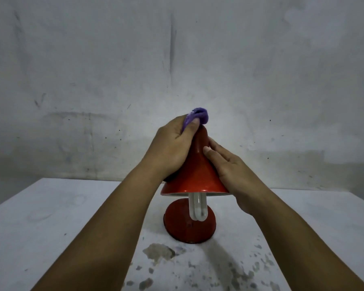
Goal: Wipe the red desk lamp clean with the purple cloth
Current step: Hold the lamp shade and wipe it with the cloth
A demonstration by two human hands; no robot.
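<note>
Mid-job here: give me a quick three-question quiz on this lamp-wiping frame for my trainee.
1. True or false: the purple cloth lies on the table.
2. Which hand steadies the lamp shade with no cloth in it? A) left B) right
3. Fill in: a white ____ pokes out below the shade, above the lamp base.

Key:
1. False; the left hand grips it at the shade's narrow top.
2. B; the right hand lies flat on the shade.
3. bulb.
</note>
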